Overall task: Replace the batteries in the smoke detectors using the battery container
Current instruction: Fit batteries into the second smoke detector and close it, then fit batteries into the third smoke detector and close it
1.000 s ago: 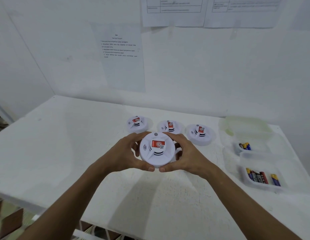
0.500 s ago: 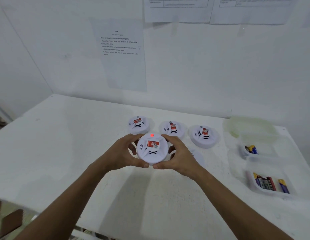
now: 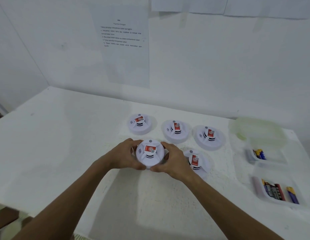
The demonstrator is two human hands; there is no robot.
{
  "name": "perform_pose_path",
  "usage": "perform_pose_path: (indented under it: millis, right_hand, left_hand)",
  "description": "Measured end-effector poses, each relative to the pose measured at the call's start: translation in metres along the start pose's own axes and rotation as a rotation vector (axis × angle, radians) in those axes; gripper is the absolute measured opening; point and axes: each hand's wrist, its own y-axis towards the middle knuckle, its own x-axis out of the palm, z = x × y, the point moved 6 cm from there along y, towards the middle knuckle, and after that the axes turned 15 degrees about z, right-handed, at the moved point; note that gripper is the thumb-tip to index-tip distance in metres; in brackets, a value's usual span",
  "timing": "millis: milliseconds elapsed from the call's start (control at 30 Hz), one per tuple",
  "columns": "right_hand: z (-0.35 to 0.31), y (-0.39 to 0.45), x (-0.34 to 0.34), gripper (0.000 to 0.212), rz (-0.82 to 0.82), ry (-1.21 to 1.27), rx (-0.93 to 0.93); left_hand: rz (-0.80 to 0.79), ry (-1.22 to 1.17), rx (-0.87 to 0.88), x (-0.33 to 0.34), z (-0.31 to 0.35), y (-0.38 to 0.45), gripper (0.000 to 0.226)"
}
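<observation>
Bright, even light overhead casts soft forearm shadows on the table (image 3: pixel 64 153) (wide-angle bending at edges, slight blur).

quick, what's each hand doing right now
Left hand: grips the left side of the smoke detector.
Right hand: grips the same detector's right side.

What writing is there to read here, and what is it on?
Wall sheet: five numbered lines of print, too blurred to quote.
Upper wall papers: no text legible.
Detector stickers, such as on the held detector: red with a round logo and a small code square, no words legible.
Batteries: brand print too blurred to read.
</observation>
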Motion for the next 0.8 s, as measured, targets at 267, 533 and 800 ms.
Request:
perform_pose_path:
  millis: [267, 533, 800]
  right_hand:
    - [0.006, 0.006, 0.010, 0.070, 0.004, -0.046, 0.022]
    - [-0.001, 0.012, 0.003, 0.098, -0.043, -0.151, 0.053]
    - [-0.037, 0.083, 0.002, 0.098, -0.085, -0.096, -0.018]
  left_hand:
    - [-0.026, 0.008, -0.047, 0.001, -0.009, 0.003, 0.061]
    - [-0.075, 0.037, -0.126, -0.010, -0.011, 0.004, 0.071]
    - [0.248, 0.133, -0.136, -0.072, -0.021, 0.056, 0.071]
